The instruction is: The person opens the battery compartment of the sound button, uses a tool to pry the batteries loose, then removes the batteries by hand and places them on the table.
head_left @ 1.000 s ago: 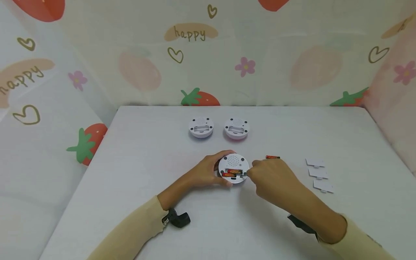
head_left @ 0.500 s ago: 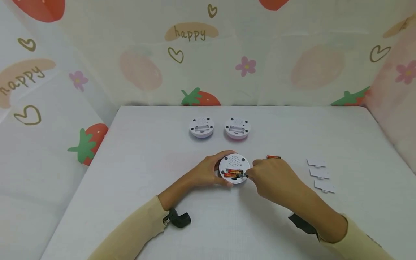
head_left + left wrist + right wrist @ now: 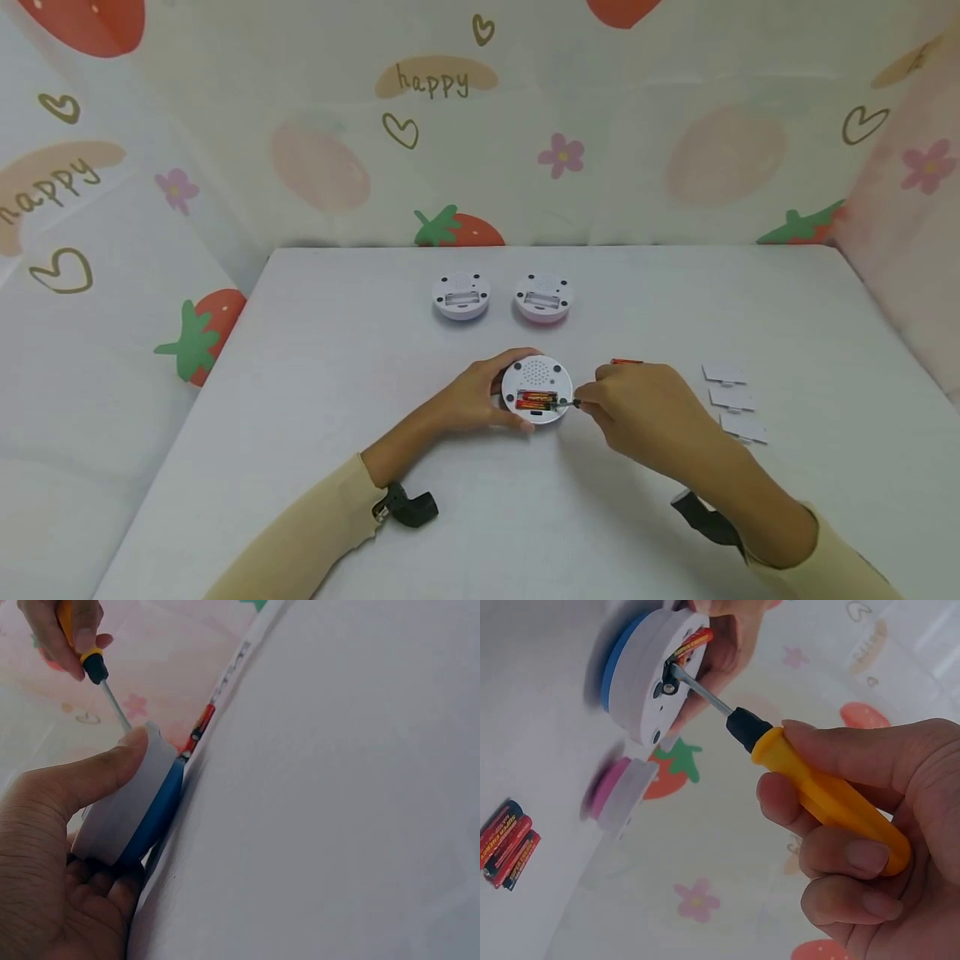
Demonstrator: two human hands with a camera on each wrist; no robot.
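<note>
My left hand (image 3: 472, 398) grips a round white device (image 3: 537, 372) by its left side, thumb near the front rim and fingers round the back. Its underside faces up, showing speaker holes and dark feet; a blue part (image 3: 156, 817) shows below the white. Two red-and-black batteries (image 3: 536, 400) lie side by side in its compartment; whether both sit fully down, I cannot tell. In my right hand (image 3: 652, 417) is a screwdriver (image 3: 832, 795) with a yellow handle, thumb and fingers curled round it. Its metal shaft (image 3: 705, 694) reaches the right end of the batteries.
Two similar devices (image 3: 461, 304) (image 3: 543, 308) stand behind, underside up, compartments without batteries. Several loose batteries (image 3: 510, 840) lie right of the held device, mostly hidden by my right hand in the head view. Three white battery covers (image 3: 733, 398) are lined up farther right.
The front battery has shifted right and now lies level beside the other one. My right hand has drawn slightly right with the screwdriver. My left hand keeps its grip on the device.
</note>
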